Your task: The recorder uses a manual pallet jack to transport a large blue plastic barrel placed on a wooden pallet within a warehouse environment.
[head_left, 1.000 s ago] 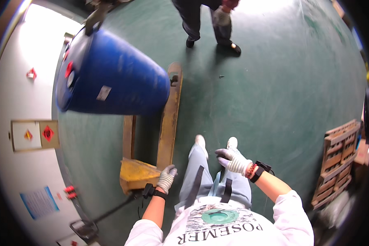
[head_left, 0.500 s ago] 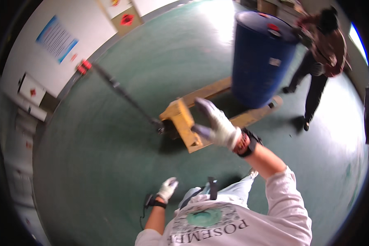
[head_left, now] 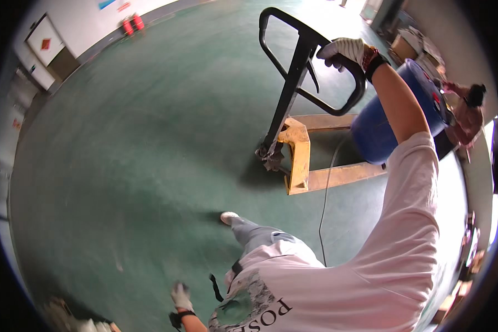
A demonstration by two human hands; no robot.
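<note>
My right hand, in a white glove with dark finger pads, is wrapped around the right side of the black loop handle of a yellow pallet jack. The handle stands up from the near end of the jack. Over its two forks rises a large blue drum with red caps, partly behind my right arm. Down at the lower left hangs my left hand, gloved too, with nothing in it and its fingers loosely extended, away from the jack.
Beyond the drum, another person bends with a hand at its top. A thin cable runs over the green floor beside the forks. Red fire extinguishers stand along the far wall; cardboard boxes are stacked at the back right.
My right hand has gone from open in the air to gripping the handle, which now stands more upright in view. The jack and drum appear farther right; my left hand is lower.
</note>
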